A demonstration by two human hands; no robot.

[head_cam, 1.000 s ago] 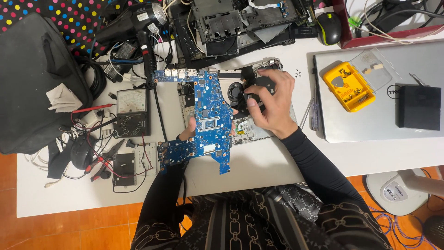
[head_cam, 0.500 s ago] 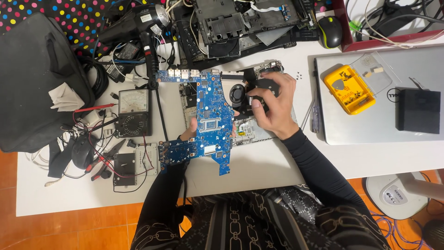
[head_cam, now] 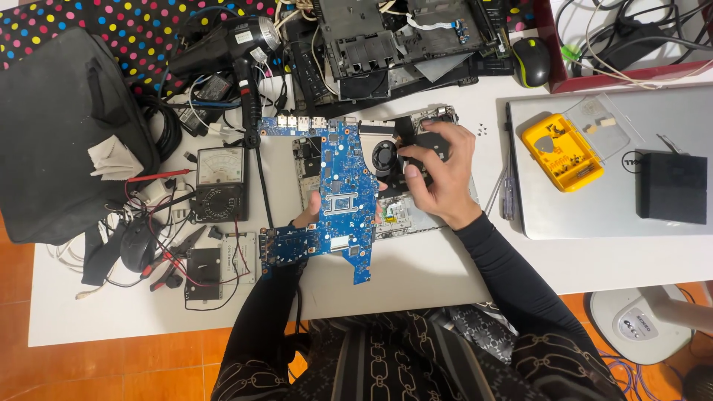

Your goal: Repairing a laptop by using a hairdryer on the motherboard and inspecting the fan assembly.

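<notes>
Right hand [head_cam: 438, 174] has its fingers curled shut on the black fan [head_cam: 416, 152], just right of frame center. Left hand [head_cam: 307, 217] is mostly hidden under the blue board [head_cam: 338, 189]; only fingertips show at its left edge, propping it up. The board runs long-axis top to bottom, tilted off the laptop base [head_cam: 397, 215]. Crowding it: a meter [head_cam: 219, 182] to the left, a heat gun [head_cam: 223, 44] upper left, a yellow screw tray [head_cam: 561, 152] to the right.

One blue circuit board [head_cam: 342, 197], two computer mice [head_cam: 532, 62], one multimeter [head_cam: 220, 184]
</notes>
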